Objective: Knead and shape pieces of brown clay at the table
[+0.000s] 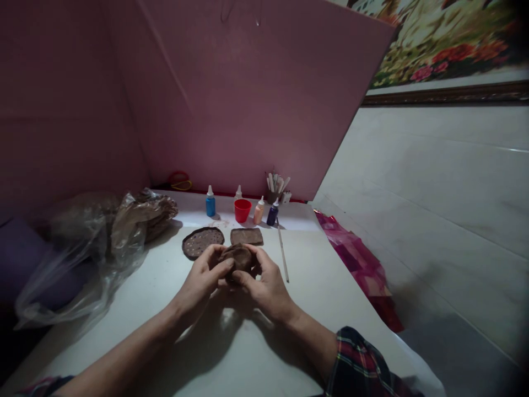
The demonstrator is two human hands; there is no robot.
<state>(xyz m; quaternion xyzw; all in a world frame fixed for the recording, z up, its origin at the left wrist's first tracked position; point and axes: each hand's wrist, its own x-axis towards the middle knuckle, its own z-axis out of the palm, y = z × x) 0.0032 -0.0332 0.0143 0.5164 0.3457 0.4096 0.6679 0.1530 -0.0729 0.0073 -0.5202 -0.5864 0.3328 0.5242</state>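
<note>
Between both hands, above the white table, is a small rounded lump of brown clay [242, 258] with a hollowed, uneven face. My left hand [206, 273] grips its left side, thumb pressed on the front. On the other side my right hand [266, 281] curls round it, with the thumb at its lower edge and the fingers behind. Just beyond the hands lie an oval brown clay piece [202, 242] dotted with holes and a flat rectangular clay slab [247, 236]. To the right of my right hand rests a thin stick-like tool [283, 251].
A blue bottle [210, 204], a red cup [242, 210], a peach bottle [258, 212] and a dark blue bottle [273, 213] stand at the back. Behind them is a holder of tools [276, 187]. Clear plastic with wrapped clay [140, 218] lies left. A pink panel [248, 99] rises behind.
</note>
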